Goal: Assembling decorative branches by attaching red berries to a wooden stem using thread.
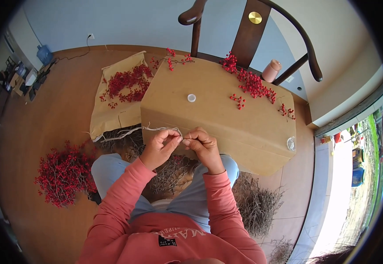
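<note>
The left hand (159,148) is pinching a pale twig (152,129) running left from the frame's centre; the right hand (203,147) is pressing fingertips together at its end, on what I can't tell. Red berries (255,86) are lying upper right on a brown box (213,116).

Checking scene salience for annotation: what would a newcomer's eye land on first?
Likely the big bushy bunch of bright red berry stems on the brown wood-look floor at left. Next, the clustered red berry sprigs along the far edge of the large tan cardboard box. Then, at centre, the bare left hand and right hand, fingertips pinched close together at the end of a pale, knobbly twig.
</note>
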`<state>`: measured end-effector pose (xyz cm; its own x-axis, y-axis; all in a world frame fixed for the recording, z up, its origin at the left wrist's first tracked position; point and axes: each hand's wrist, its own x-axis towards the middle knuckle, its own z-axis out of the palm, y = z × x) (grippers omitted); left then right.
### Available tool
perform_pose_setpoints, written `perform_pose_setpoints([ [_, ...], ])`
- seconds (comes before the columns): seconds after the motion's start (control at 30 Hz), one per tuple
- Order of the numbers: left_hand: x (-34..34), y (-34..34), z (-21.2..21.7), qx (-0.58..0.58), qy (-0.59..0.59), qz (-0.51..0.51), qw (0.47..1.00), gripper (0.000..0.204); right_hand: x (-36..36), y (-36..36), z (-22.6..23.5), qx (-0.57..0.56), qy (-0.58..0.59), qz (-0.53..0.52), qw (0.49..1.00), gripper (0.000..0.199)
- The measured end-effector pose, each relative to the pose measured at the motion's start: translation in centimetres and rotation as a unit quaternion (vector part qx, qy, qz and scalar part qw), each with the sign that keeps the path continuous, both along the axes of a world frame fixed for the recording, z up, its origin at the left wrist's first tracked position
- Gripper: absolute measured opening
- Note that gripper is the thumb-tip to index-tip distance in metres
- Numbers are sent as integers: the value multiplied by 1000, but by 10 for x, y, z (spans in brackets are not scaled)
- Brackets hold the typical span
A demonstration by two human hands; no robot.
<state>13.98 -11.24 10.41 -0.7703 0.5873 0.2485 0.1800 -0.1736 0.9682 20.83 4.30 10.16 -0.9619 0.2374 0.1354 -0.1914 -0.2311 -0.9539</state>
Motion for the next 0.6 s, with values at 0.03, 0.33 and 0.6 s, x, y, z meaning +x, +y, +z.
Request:
perform_pose_setpoints([
  [0.03, -6, 5, 0, -29, 55, 4, 998, 23, -3, 2, 1, -15, -16, -7, 1000, 6],
  [0.33, -79, 65, -19, -188, 265, 94, 941, 27, -58, 81, -23, 35, -45, -74, 996, 6],
  [0.6, -142, 119, -91, -336, 447, 230, 796, 37, -107, 102, -43, 109, -103, -106, 983, 6],
])
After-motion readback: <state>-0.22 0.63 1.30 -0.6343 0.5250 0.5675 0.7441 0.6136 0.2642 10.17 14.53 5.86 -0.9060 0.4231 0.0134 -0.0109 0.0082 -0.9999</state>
